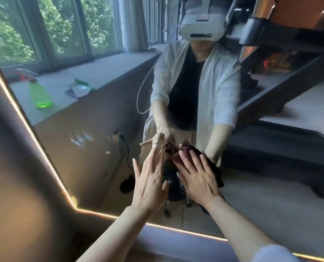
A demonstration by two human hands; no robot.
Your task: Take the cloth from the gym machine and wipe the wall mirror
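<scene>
At the far left of the large wall mirror with a glowing edge strip, the reflection shows a translucent green spray bottle on a grey sill. Further right, the left hand reaches to the glass with straight, spread fingers, holding nothing. Just beside it, the right hand presses a dark maroon cloth flat against the mirror, fingers extended over it.
</scene>
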